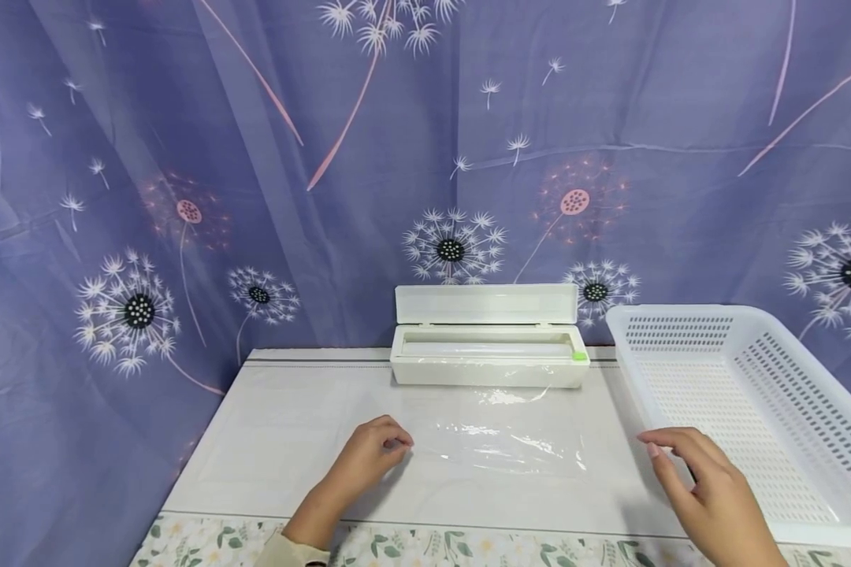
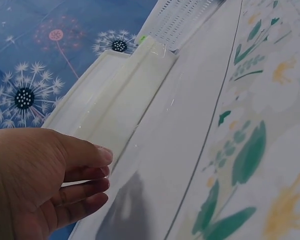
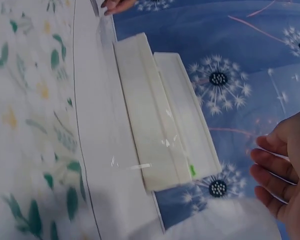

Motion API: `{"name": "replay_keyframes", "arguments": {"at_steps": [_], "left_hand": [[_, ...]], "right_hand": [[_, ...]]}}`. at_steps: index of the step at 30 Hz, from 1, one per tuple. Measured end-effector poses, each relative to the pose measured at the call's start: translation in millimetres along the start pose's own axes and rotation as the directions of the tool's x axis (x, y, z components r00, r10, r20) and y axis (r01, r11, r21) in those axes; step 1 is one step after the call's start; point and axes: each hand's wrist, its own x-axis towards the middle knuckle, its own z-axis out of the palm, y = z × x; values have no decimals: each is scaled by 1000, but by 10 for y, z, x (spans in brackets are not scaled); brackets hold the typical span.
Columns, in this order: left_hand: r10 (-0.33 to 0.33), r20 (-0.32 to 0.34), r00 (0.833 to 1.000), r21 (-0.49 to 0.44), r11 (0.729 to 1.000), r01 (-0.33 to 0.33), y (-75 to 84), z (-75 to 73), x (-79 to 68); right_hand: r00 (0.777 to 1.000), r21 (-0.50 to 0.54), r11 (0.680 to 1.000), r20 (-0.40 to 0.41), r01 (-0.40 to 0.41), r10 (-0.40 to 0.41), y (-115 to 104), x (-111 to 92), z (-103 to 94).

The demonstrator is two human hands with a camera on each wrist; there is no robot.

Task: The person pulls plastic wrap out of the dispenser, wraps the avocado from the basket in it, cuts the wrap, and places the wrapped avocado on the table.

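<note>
A white cling film dispenser (image 1: 489, 372) stands at the back of the table, its lid (image 1: 485, 303) raised. Inside lies a film roll (image 1: 485, 349), and a green cutter (image 1: 579, 356) sits at the right end. Clear cling film (image 1: 510, 449) comes over the dispenser's front and spreads toward me, glossy and wrinkled. My left hand (image 1: 372, 453) pinches the film's left front corner between thumb and fingertips. To the right of the film, my right hand (image 1: 712, 488) hovers by the basket's near left side, fingers loosely bent, holding nothing; the right wrist view shows its fingers (image 3: 270, 175) apart.
A white perforated plastic basket (image 1: 790, 346) stands at the right. The white table cover (image 1: 255, 457) has a floral border (image 1: 397, 545) along the front. A purple dandelion curtain (image 1: 326, 236) hangs right behind the dispenser and at the left.
</note>
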Motion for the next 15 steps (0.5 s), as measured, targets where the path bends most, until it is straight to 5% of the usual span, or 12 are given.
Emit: {"name": "replay_keyframes", "arguments": {"at_steps": [15], "left_hand": [[-22,-20,1000,-31,999,21,-36,57,13]], "right_hand": [[996,-70,997,73,-42,47,326,52,-191]]}}
